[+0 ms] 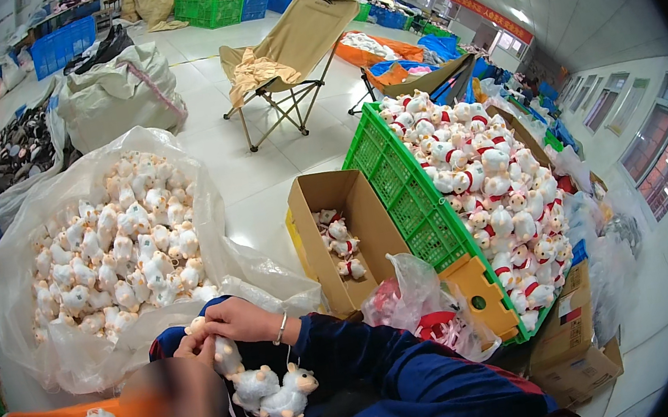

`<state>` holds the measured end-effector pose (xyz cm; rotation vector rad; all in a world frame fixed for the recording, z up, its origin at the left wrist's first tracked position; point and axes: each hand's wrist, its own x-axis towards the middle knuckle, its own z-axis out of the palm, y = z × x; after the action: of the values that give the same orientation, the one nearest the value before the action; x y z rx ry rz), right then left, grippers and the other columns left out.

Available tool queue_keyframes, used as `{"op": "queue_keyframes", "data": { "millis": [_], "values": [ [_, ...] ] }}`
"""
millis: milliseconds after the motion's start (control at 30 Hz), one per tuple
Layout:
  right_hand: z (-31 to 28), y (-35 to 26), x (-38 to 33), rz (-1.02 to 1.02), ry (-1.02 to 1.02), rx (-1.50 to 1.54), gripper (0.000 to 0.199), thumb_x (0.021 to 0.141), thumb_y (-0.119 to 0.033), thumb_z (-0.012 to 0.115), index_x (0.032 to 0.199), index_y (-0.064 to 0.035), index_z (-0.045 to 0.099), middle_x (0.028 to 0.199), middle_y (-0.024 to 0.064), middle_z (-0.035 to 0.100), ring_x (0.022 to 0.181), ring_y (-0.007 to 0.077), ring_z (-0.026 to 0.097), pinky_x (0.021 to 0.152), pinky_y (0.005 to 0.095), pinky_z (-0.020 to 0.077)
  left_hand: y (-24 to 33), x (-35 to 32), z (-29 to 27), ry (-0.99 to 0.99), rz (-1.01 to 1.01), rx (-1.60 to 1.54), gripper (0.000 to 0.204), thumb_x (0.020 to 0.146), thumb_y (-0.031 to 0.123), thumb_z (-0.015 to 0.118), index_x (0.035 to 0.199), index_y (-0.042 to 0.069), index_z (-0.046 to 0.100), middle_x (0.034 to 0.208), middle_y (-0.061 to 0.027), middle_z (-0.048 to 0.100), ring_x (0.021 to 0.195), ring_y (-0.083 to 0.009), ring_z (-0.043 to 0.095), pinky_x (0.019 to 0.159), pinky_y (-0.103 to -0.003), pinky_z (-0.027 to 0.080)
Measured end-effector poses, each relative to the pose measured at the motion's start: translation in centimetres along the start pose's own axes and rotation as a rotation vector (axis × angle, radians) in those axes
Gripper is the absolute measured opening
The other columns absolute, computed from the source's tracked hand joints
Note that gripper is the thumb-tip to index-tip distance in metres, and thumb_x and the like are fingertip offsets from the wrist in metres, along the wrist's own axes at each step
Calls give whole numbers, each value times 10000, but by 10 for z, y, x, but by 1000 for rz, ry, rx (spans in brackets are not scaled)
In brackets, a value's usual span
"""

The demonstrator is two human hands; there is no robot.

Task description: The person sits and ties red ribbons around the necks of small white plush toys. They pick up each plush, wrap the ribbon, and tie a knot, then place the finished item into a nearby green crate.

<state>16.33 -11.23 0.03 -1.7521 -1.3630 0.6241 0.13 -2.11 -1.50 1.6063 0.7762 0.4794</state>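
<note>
Big clear bag of plush toys ahead, cardboard box right. Right hand pinching small plush toy; left hand gripping same toy, partly hidden.

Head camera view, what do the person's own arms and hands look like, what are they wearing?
Both hands are bare, with no gloves. The right hand has a thin silver-coloured bracelet at the wrist, ahead of a dark navy sleeve with red trim lower down. The left hand is partly hidden behind a blurred patch; its sleeve is also navy.
</note>
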Motion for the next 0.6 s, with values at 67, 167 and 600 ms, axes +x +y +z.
{"op": "queue_keyframes", "data": {
  "millis": [67, 167, 600],
  "values": [
    [2, 5, 1, -26, 19, -30, 298, 987, -290, 635, 879, -15, 671, 786, 162, 661, 714, 296, 637, 672, 386, 499, -12, 2, 3, 17, 72, -36, 145, 935, 89, 718, 1025, -23, 741, 870, -10, 692, 760, -68, 585, 700, -236, 483],
    [6, 7, 3, -33, 19, -62, 297, 992, -281, 613, 869, -12, 644, 783, 166, 657, 720, 332, 634, 668, 407, 493, -12, 2, 3, 31, 150, -39, 126, 927, 86, 739, 966, -33, 730, 816, -11, 634, 727, -84, 555, 668, -250, 460],
    [-18, 15, 9, 71, -222, -43, 315, 937, -295, 655, 846, 5, 688, 789, 177, 688, 726, 317, 652, 700, 415, 510, -8, -7, 12, 84, 377, 6, 41, 909, -20, 685, 946, -3, 693, 862, -26, 547, 734, -116, 528, 657, -253, 430]
  ]
}}
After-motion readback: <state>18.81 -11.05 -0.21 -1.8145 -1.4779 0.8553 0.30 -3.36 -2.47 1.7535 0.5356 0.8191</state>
